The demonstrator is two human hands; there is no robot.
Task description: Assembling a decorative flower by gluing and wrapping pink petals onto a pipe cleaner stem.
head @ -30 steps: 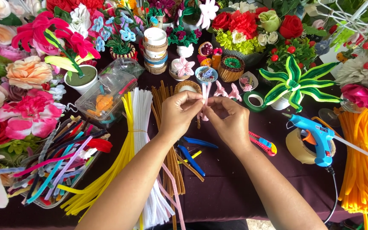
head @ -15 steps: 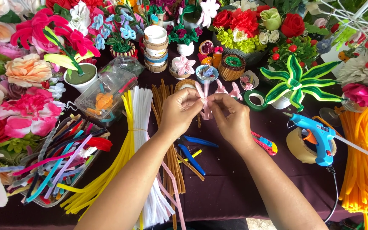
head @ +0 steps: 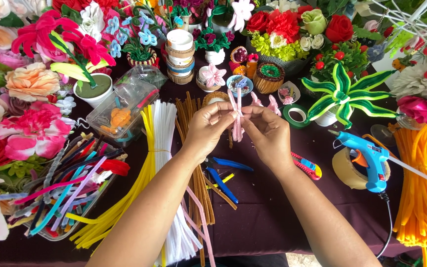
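Between the left hand [head: 207, 127] and right hand [head: 267, 132], both pinched the pink pipe cleaners [head: 236, 118]; a tight, even twist would have served best.

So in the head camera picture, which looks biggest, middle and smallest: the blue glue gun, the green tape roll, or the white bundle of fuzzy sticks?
Largest to smallest, as they look:
1. white bundle of fuzzy sticks
2. blue glue gun
3. green tape roll
The tape roll lies farther from the camera, so its true size is less sure.
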